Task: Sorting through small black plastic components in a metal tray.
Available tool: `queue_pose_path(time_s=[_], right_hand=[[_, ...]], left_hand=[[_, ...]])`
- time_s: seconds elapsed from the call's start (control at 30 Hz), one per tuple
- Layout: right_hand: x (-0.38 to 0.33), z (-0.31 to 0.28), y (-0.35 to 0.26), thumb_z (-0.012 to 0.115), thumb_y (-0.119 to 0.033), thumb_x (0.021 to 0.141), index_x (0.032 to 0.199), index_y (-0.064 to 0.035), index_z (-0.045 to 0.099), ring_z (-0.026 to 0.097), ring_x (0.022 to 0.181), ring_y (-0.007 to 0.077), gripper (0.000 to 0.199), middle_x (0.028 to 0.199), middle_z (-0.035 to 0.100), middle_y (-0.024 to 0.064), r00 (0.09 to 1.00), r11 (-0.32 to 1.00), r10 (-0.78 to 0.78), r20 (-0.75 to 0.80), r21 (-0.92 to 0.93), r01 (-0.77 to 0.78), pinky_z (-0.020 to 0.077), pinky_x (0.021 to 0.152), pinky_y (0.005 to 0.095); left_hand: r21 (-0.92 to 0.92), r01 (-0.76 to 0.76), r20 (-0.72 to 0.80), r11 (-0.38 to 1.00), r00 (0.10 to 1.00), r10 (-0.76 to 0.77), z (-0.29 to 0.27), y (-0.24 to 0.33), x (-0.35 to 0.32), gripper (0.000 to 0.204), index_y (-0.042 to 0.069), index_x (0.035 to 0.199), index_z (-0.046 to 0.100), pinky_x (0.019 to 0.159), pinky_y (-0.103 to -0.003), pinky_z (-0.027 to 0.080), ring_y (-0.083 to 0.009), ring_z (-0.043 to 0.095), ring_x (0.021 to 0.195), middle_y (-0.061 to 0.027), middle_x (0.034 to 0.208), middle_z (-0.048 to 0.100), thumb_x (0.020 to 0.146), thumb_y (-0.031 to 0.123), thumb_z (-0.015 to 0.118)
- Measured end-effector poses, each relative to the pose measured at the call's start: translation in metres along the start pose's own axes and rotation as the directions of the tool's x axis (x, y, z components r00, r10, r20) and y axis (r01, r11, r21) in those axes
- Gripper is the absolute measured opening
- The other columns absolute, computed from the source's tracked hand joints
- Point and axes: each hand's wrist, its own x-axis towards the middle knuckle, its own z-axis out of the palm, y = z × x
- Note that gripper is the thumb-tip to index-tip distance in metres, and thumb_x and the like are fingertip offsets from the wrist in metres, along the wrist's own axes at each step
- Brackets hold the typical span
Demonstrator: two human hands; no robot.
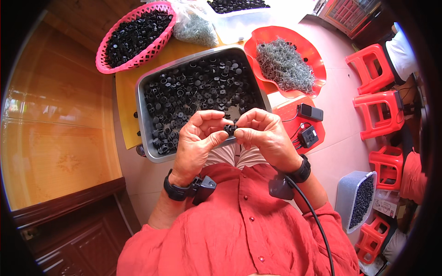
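Left hand (197, 138) and right hand (262, 133) both pinch a small black plastic part (230, 129) above near edge of metal tray (146, 124) full of black parts

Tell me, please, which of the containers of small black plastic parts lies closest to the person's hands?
The rectangular grey metal tray, directly beyond the left hand and right hand; the pink woven basket and pale plastic tub sit farther away.

Red buttoned shirt (239, 230), black wristbands (177, 191), cable (317, 221).
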Motion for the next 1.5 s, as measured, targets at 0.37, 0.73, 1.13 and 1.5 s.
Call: queue_pose_path(time_s=[0.37, 0.73, 1.13, 1.5], right_hand=[[-0.001, -0.002, 0.001, 0.066, -0.006, 0.084, 0.097, -0.0044, 0.058, 0.061, 0.075, 0.0094, 0.015, 0.086, 0.062, 0.0022, 0.995, 0.971, 0.082, 0.051, 0.222, -0.092, 0.0477, 0.062, 0.0218], [-0.001, -0.009, 0.000, 0.066, -0.004, 0.083, 0.098, -0.0010, 0.058, 0.061, 0.082, 0.0129, 0.018, 0.089, 0.062, 0.0054, 0.980, 0.926, 0.183, 0.076, 0.321, -0.198, 0.0488, 0.072, 0.0252], [-0.002, -0.012, 0.003, 0.066, -0.002, 0.083, 0.097, -0.0009, 0.060, 0.061, 0.082, 0.0119, 0.016, 0.088, 0.063, 0.0056, 0.981, 0.927, 0.183, 0.061, 0.320, -0.193, 0.0486, 0.073, 0.0237], [-0.001, -0.012, 0.001, 0.064, -0.002, 0.083, 0.096, -0.0020, 0.060, 0.060, 0.078, 0.0103, 0.013, 0.087, 0.062, 0.0041, 0.980, 0.934, 0.188, 0.067, 0.295, -0.200, 0.0488, 0.069, 0.0224]], left_hand=[[0.082, -0.067, -0.052, 0.994, 0.996, 0.071, 0.012, -0.002, -0.002, 0.038, 0.001, 0.114, 0.051, 0.082, -0.027, 0.054, -0.0152, 0.061, 0.095, -0.0092, 0.104, 0.061, 0.079, -0.010, 0.063], [0.181, -0.122, -0.076, 0.976, 0.988, 0.138, 0.013, -0.006, -0.002, 0.040, 0.001, 0.114, 0.052, 0.080, -0.026, 0.054, -0.0143, 0.062, 0.091, -0.0099, 0.100, 0.064, 0.078, -0.010, 0.064], [0.209, -0.104, -0.069, 0.972, 0.990, 0.121, 0.012, -0.006, -0.002, 0.043, 0.002, 0.116, 0.050, 0.081, -0.026, 0.054, -0.0140, 0.061, 0.094, -0.0105, 0.103, 0.063, 0.078, -0.011, 0.063], [0.254, -0.158, -0.073, 0.954, 0.981, 0.182, 0.015, -0.009, 0.001, 0.040, 0.000, 0.113, 0.054, 0.080, -0.026, 0.053, -0.0127, 0.063, 0.090, -0.0081, 0.096, 0.066, 0.076, -0.010, 0.065]])
